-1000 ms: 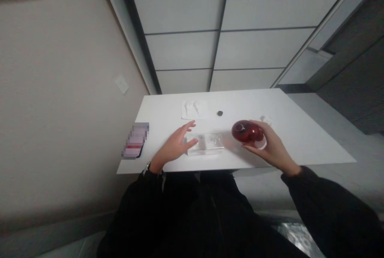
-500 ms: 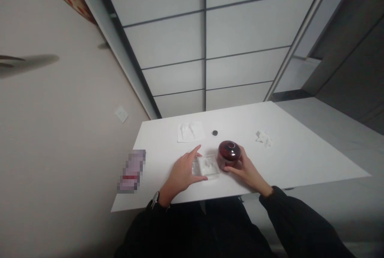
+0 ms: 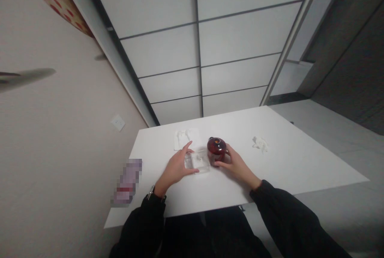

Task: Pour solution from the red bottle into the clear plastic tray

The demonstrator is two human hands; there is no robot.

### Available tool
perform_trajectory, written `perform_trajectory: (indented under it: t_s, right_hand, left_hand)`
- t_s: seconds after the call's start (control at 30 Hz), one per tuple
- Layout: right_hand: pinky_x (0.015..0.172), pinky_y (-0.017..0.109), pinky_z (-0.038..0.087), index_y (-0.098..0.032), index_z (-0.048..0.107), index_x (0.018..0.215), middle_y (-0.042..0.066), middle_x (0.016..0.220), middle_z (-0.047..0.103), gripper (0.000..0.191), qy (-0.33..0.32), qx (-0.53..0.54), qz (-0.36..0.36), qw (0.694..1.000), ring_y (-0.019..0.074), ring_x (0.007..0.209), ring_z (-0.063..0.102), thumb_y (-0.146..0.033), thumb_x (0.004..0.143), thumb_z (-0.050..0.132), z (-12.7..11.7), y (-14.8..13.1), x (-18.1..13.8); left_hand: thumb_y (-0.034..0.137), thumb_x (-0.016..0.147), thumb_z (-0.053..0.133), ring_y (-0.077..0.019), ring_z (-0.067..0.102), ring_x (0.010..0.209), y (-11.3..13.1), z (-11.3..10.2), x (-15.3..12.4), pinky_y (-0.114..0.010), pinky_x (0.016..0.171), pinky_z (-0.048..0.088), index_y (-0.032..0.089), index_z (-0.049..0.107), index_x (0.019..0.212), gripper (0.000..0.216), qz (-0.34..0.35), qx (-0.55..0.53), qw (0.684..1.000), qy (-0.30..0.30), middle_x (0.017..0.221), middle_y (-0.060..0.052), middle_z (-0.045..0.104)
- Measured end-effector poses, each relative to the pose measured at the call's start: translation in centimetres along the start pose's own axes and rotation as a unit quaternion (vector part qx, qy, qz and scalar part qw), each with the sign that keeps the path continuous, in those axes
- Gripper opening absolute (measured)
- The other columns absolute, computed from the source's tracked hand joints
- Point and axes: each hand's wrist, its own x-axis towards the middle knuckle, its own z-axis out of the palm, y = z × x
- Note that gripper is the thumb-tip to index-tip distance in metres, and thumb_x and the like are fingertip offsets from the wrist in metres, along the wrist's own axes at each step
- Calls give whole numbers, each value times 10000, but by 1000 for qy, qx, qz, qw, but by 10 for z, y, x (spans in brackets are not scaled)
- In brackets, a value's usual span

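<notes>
My left hand [image 3: 175, 167] spans a clear square box [image 3: 200, 161] on the white table, thumb along its near edge and fingers at its far left side. Something small and pale shows in the middle of the box; I cannot make out what. Right beside the box stands a dark red glass jar [image 3: 216, 152], upright, with a round opening in its shiny domed top. My right hand [image 3: 235, 163] is wrapped round the jar's right side, thumb across the front. A small dark round piece [image 3: 211, 138] peeks out behind the jar, mostly hidden by it.
White tissue [image 3: 186, 138] lies flat behind my left hand, and a crumpled tissue [image 3: 260, 144] is at the right. A blurred-out purple item [image 3: 127, 182] lies at the table's left edge. The white table [image 3: 288, 162] meets a wall on the left.
Both hands have shifted away from the table's front edge, with the box and the red jar. The jar now mostly covers the small dark piece. My view has tilted slightly.
</notes>
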Motion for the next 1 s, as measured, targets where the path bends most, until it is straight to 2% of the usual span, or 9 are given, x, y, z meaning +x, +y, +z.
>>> perform_trajectory:
  t_s: [0.17, 0.27, 0.33, 0.4, 0.43, 0.57, 0.77, 0.9, 1.0]
  right_hand:
    - [1177, 578, 446, -271, 534, 1464, 139, 1450, 659, 802, -4, 2, -5, 1000, 359, 1346, 629, -405, 754, 883, 1, 1, 9]
    - [1219, 601, 396, -260, 532, 1480, 155, 1525, 604, 815, -12, -14, -24, 1000, 381, 1428, 558, -518, 777, 854, -8, 2, 6]
    - [1215, 589, 411, -268, 494, 1518, 158, 1577, 559, 696, 2, -31, -38, 999, 355, 1463, 532, -602, 931, 661, -18, 7, 4]
    - [1189, 573, 447, -278, 441, 1551, 161, 1566, 568, 570, 24, -46, -42, 998, 308, 1446, 557, -571, 1063, 410, -30, 12, 6]
    - [1174, 574, 461, -278, 432, 1552, 166, 1536, 591, 542, 33, -54, -41, 997, 297, 1420, 581, -540, 1083, 364, -35, 15, 10]
    - [1122, 611, 483, -260, 561, 1452, 165, 1431, 664, 482, 29, -102, -53, 993, 314, 1290, 653, -476, 1022, 550, -43, 23, 43]
    - [1123, 569, 487, -268, 764, 1210, 101, 1316, 747, 421, -73, -131, -107, 983, 325, 1243, 666, -354, 799, 781, -25, 20, 85]
    - [1012, 551, 553, -248, 809, 1021, 100, 1141, 789, 233, -92, -129, -115, 981, 324, 1076, 725, -325, 807, 757, -20, 14, 87]
    - [959, 518, 580, -249, 787, 1064, 102, 1159, 778, 218, -65, -117, -108, 985, 308, 1057, 735, -328, 882, 697, -25, 9, 87]
  left_hand:
    - [295, 722, 940, -338, 625, 1300, -6, -4, 12, -522, 1160, 435, 280, 281, 1633, 1124, 5, 6, 1000, 3, 1383, -109, 667]
    - [298, 728, 938, -338, 628, 1295, -6, -4, 13, -516, 1150, 443, 280, 296, 1630, 1108, 7, 7, 1000, 1, 1383, -109, 670]
    - [300, 732, 936, -338, 634, 1280, -6, -4, 13, -511, 1138, 452, 280, 305, 1629, 1097, 7, 6, 1000, 0, 1382, -108, 674]
    - [301, 737, 935, -336, 636, 1268, -7, -4, 12, -507, 1127, 457, 280, 309, 1629, 1090, 9, 5, 1000, 0, 1387, -108, 672]
    - [301, 738, 935, -334, 635, 1263, -7, -4, 12, -504, 1123, 459, 278, 309, 1629, 1089, 9, 4, 1000, 0, 1389, -108, 671]
    - [304, 745, 933, -334, 623, 1271, -7, -4, 12, -504, 1126, 454, 274, 299, 1631, 1089, 8, 0, 1000, 0, 1389, -103, 666]
    - [318, 750, 927, -342, 631, 1275, -9, -3, 13, -508, 1121, 470, 299, 298, 1630, 1082, 11, 10, 1000, 6, 1369, -94, 680]
    - [326, 733, 942, -339, 644, 1247, -13, -1, 14, -504, 1105, 489, 281, 304, 1625, 1097, 16, 8, 1000, 1, 1358, -97, 689]
    - [332, 724, 945, -345, 646, 1246, -16, -1, 15, -525, 1104, 492, 271, 301, 1623, 1108, 16, 10, 1000, -4, 1371, -101, 684]
